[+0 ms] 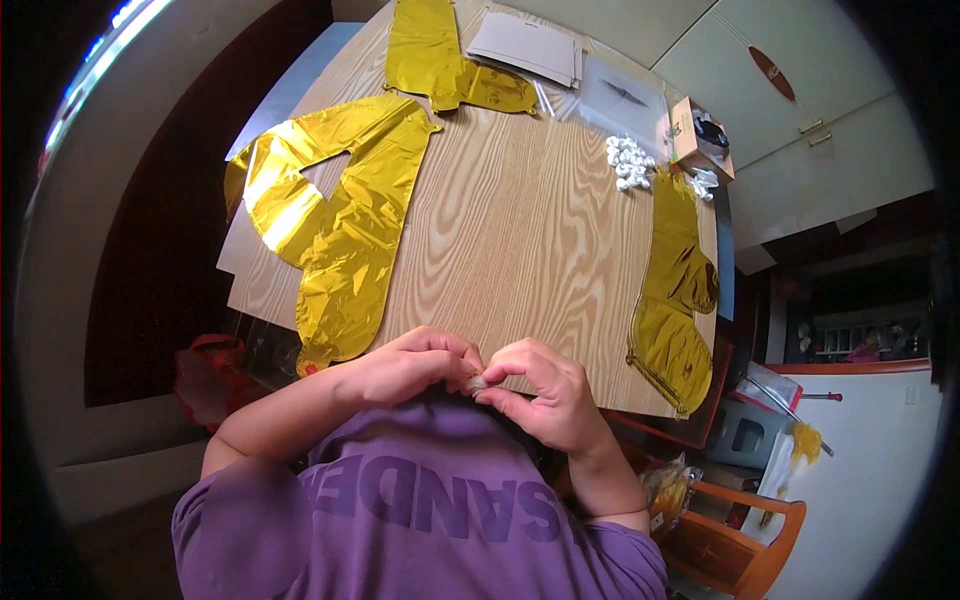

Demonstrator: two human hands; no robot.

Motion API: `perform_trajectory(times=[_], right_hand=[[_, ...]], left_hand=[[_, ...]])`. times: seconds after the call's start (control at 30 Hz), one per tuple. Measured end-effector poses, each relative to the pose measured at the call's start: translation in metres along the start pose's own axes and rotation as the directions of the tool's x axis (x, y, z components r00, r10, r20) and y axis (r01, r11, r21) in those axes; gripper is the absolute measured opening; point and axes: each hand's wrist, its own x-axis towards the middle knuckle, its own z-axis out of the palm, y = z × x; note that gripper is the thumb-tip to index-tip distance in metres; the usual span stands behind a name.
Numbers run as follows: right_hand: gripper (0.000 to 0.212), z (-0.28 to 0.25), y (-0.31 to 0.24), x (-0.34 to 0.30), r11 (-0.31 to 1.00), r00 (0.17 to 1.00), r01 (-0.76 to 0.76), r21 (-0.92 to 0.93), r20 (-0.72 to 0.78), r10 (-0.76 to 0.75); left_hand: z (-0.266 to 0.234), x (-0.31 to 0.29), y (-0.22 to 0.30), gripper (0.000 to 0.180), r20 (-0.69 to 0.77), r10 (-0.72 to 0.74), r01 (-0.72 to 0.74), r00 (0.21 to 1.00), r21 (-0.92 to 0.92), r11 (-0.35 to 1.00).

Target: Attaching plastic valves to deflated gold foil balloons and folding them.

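Close to my body, at the near edge of the table, both hands meet over a small whitish piece (478,383), too small and covered to name. My left hand (428,362) has its fingers curled and pinched on one side of it. Thumb and forefinger of my right hand (545,390) pinch it from the other side. Left of the hands lies a flat gold foil balloon (365,230), wrinkled, with a triangular hole. Another flat gold foil balloon (680,300) rests along the right edge. A third gold foil balloon (425,65) is at the far side.
A heap of small white bundles (628,165) sits at the far right of the wood-grain table (500,240). Behind it stand an open cardboard box (690,135) and a clear plastic sheet (622,95). Grey cards (525,48) are stacked at the back. A wooden chair (735,545) stands lower right.
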Motion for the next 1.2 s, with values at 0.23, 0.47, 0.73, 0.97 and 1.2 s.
perform_trajectory(times=[0.23,0.47,0.73,0.97,1.2], right_hand=[[0.019,0.009,0.006,-0.011,0.991,0.997,0.06,-0.116,-0.031,-0.064],[0.012,0.0,0.024,-0.014,0.863,0.916,-0.316,0.395,-0.11,0.385],[0.008,-0.156,0.148,0.051,0.711,0.618,-0.58,0.398,-0.353,0.702],[0.008,-0.235,0.23,0.106,0.444,0.35,-0.849,0.285,-0.327,0.878],[0.006,-0.23,0.234,0.118,0.506,0.359,-0.76,0.409,-0.385,0.85]], left_hand=[[0.007,0.002,0.008,0.015,-0.036,-0.034,0.033,0.999,-0.029,0.999],[0.008,0.017,0.002,0.019,-0.168,-0.039,0.011,0.985,-0.166,0.986],[0.01,0.012,-0.01,0.028,-0.28,0.048,-0.092,0.959,-0.146,0.985],[0.014,-0.011,-0.013,0.021,-0.359,0.013,-0.048,0.933,-0.089,0.995],[0.016,-0.027,-0.012,0.023,-0.369,0.014,-0.028,0.929,-0.031,0.999]])
